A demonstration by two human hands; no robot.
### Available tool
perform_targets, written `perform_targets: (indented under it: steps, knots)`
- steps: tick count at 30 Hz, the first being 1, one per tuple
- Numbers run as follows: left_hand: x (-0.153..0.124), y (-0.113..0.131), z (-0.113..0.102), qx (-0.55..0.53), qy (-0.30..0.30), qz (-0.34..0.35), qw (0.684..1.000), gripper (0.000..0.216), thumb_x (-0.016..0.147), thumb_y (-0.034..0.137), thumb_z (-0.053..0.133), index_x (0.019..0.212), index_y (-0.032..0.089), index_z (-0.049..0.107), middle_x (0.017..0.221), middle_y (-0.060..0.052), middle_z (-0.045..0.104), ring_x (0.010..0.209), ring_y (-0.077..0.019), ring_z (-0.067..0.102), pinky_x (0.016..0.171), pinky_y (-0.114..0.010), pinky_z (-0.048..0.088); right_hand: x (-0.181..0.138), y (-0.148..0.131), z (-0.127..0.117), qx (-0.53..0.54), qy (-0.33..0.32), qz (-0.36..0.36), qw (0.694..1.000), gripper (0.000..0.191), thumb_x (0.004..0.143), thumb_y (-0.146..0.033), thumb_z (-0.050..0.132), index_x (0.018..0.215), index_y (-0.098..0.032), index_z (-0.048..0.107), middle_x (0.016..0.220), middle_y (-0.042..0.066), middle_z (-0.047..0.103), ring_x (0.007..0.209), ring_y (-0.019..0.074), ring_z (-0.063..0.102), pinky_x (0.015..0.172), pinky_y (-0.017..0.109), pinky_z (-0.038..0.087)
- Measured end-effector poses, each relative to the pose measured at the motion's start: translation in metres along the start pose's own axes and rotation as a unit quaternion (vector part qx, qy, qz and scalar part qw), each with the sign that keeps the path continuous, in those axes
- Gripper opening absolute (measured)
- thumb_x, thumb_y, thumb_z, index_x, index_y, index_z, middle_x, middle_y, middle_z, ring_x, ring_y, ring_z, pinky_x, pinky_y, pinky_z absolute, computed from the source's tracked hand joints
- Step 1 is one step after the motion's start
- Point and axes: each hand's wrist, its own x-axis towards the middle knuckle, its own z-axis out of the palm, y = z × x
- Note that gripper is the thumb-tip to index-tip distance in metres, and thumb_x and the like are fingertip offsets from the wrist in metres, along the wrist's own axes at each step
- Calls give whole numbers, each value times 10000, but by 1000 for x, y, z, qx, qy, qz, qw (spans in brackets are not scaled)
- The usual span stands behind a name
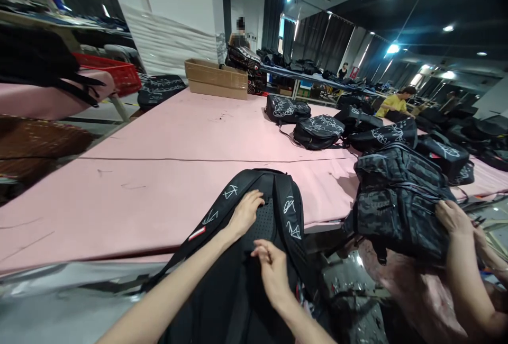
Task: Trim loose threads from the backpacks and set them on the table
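A black backpack (238, 280) with white scribble prints lies back-side up at the near edge of the pink table (166, 174). My left hand (246, 211) rests on its mesh back panel between the shoulder straps, fingers curled down onto the fabric. My right hand (272, 270) sits lower on the same panel, fingertips pinched together on the fabric. Whether either hand holds anything besides the fabric is hidden.
At the right, another person's hands (456, 219) hold a dark camouflage backpack (400, 206). Several black printed backpacks (317, 132) lie farther back on the table, with a cardboard box (216, 77) at its far end. A red crate (119, 74) stands left. People work in the background.
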Motion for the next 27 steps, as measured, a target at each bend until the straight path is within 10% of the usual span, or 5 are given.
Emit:
perform_targets:
  steps: [4,8,11,17,27]
  knots:
    - [51,0,-9,23,-64,-38,997,287,869,173,336,897,133,620,946,-135,637,953,-239,563,795,-353,445,49,9,24,48,77,65,994,364,921,-343,305,916,-158,618,799,47,643,623,143,569,595,255,474]
    - [72,-1,-28,8,-175,-47,983,264,831,326,461,692,170,622,667,-66,642,701,-198,606,638,-263,408,111,19,-30,-142,0,-50,989,323,884,-235,298,981,-165,598,1061,88,581,974,176,530,852,286,401]
    - [82,1,-32,-27,-244,-47,968,326,785,367,520,529,172,568,537,-40,610,587,-172,591,562,-234,363,138,24,-74,-192,-68,-42,978,280,832,-177,345,871,-181,622,845,53,604,826,177,538,780,281,384]
    - [87,2,-19,-66,-287,-71,953,422,717,428,587,410,171,453,425,-8,513,433,-126,475,484,-238,288,132,24,-88,-211,-208,-73,952,238,650,-36,436,678,-196,609,651,-14,575,679,137,481,647,222,305]
    - [70,-9,-15,-91,-272,-123,950,270,711,405,573,592,163,555,519,19,510,510,-117,466,484,-219,272,130,27,-79,-168,-206,-53,963,224,696,-66,377,632,-175,563,616,-31,533,651,128,473,594,209,277]
